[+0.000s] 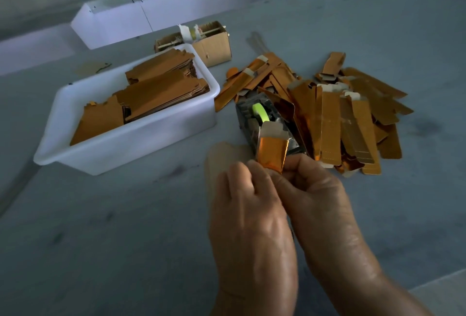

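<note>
Both hands hold one small gold foil carton [272,149] upright above the grey table, its open top flaps pointing away from me. My left hand [242,189] pinches its lower left edge. My right hand [312,189] grips its lower right side with curled fingers. Just behind the carton stands a dark tape dispenser [254,116] with a bright green tape roll [259,111].
A heap of folded gold cartons [353,113] lies right of the dispenser. A white plastic tub [75,144] at the left holds stacks of flat gold carton blanks [156,88]. A brown cardboard box [214,45] and a long white trough [164,15] stand further back.
</note>
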`<state>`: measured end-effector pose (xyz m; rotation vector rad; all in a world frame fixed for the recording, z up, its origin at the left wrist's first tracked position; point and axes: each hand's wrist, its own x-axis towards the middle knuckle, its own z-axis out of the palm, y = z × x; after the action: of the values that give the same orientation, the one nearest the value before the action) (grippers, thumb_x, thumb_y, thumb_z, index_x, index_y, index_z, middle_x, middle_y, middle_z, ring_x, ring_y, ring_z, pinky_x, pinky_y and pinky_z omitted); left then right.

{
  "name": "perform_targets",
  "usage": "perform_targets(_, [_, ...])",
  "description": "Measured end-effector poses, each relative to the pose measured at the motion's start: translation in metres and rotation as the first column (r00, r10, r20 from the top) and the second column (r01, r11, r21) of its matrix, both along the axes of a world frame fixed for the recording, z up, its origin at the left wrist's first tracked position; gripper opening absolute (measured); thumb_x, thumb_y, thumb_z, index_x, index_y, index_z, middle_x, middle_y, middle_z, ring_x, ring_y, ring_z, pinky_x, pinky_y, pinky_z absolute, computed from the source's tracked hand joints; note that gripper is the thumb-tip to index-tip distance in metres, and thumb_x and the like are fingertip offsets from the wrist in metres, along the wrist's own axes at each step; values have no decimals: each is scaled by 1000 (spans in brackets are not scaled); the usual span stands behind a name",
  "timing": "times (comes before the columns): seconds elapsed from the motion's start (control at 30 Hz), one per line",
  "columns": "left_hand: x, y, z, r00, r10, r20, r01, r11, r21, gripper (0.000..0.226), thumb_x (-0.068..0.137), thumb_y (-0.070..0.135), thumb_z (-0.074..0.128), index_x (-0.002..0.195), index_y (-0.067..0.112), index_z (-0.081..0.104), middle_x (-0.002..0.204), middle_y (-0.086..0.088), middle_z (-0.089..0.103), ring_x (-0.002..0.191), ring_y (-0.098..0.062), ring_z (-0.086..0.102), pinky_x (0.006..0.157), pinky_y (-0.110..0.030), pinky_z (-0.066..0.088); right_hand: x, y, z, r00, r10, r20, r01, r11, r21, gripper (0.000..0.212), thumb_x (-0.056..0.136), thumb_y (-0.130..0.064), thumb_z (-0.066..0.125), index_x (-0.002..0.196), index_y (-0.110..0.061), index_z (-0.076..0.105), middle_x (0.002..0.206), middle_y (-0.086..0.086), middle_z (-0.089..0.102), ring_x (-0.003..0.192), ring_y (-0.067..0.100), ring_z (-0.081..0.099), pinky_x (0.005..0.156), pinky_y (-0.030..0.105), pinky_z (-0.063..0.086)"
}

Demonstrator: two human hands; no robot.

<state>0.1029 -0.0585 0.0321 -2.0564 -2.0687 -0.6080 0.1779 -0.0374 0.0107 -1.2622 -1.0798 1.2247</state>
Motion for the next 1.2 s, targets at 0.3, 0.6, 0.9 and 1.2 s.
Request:
perform_targets(0.3, [-24,6,-7,834,-57,549,9,996,89,16,79,10,74,76,26,70,74,6,60,64,-10,61,54,-30,50,-1,4,2,998,32,-47,-34,998,-50,19,76,-42,64,81,-25,67,77,10,67,81,31,64,78,50,55])
perform_targets(0.6, [-54,16,-6,277,247,929,237,919,-315,9,69,23,78,76,26,71,68,2,71,59,-4,63,53,-15,45,7,6,10,978,178,107,-179,984,-1,17,80,-40,57,78,-26,67,68,4,65,67,22,64,66,37,58])
perform_targets(0.9, [-53,23,-9,216,325,921,180,914,-365,11,82,18,70,71,15,73,69,-6,71,63,-20,63,67,-41,47,39,30,14,724,-289,627,84,939,335,9,88,-20,60,85,-21,68,91,-7,60,83,12,59,61,17,45])
perform_targets(1.2, [-40,32,1,126,255,959,177,945,-274,9,83,15,68,79,7,66,74,-10,70,69,-23,64,75,-46,52,46,53,15,777,8,630,-70,995,73,18,85,-33,61,76,-21,70,66,-11,63,65,-2,58,45,6,39])
